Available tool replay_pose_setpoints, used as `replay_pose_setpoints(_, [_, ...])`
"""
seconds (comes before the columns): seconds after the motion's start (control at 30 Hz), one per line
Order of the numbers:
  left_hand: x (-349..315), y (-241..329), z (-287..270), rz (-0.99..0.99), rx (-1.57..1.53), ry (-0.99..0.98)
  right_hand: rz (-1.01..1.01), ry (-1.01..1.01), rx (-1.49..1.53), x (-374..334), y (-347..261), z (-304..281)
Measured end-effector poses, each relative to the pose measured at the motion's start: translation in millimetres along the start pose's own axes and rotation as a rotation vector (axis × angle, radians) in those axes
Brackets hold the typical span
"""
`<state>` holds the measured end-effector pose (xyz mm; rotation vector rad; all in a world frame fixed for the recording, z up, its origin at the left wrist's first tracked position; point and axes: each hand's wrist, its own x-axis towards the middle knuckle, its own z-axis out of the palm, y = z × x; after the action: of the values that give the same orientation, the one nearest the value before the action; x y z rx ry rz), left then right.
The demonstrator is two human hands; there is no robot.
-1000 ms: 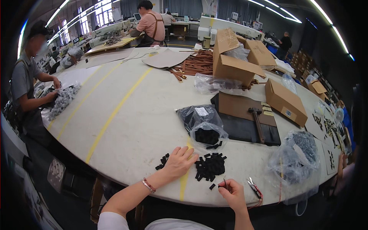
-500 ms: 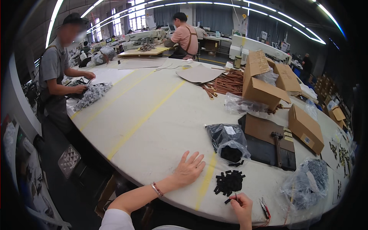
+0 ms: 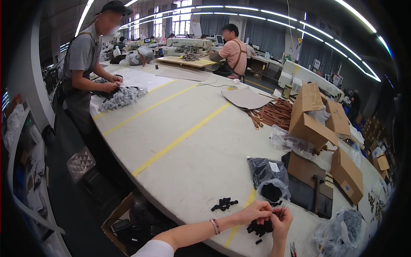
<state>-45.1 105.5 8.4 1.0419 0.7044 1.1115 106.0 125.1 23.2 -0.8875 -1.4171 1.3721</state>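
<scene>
My left hand (image 3: 257,210) is closed in a pinch, its fingertips meeting those of my right hand (image 3: 281,223). What the left fingers hold is too small to make out. From the closed right hand a thin, metal-looking tool (image 3: 282,207) sticks up; its kind is unclear. Both hands hover over a pile of small black strips (image 3: 258,229), which they partly hide. A smaller heap of black strips (image 3: 224,204) lies left of the yellow stripe. Just beyond the hands, a clear plastic bag (image 3: 269,170) lies open, with more black pieces inside.
Red-handled thread snips (image 3: 293,249) lie at the near edge. To the right are a hammer (image 3: 317,190) on a dark board, a crumpled clear bag (image 3: 340,231) and cardboard boxes (image 3: 346,175). Brown straps (image 3: 278,113) lie farther back. A co-worker (image 3: 81,64) handles grey pieces at far left.
My left hand has lifted off the tabletop and moved right to meet the right hand, closing into a pinch. The smaller heap of black strips now shows where that hand lay. The view has shifted.
</scene>
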Motion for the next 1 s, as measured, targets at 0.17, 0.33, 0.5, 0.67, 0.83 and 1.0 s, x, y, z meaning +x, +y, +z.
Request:
replay_pose_setpoints(0.17, [2.2,-1.2,-1.9,-0.046,-0.224,0.005,-0.078,-0.010,0.001,-0.5,5.9,-8.8])
replay_pose_setpoints(0.33, [9.2,-3.8,-6.8,-0.072,-0.332,-0.015,-0.155,0.106,-0.164,11.5,15.0,-11.3])
replay_pose_setpoints(0.5, [10.0,-3.6,-3.5,-0.125,-0.350,-0.070,-0.023,0.208,0.010,23.4,12.9,-28.8])
replay_pose_setpoints(0.67, [4.7,-2.8,-2.1,-0.162,-0.503,-0.123,0.120,0.189,0.474,27.6,20.2,-50.1])
replay_pose_setpoints(0.83, [1.4,-5.5,0.5,-0.225,-0.567,-0.157,0.171,0.286,0.483,27.7,29.2,-60.7])
replay_pose_setpoints(1.0, [0.5,-11.2,-2.2,-0.234,-0.523,-0.149,0.112,0.245,0.433,30.1,27.1,-57.0])
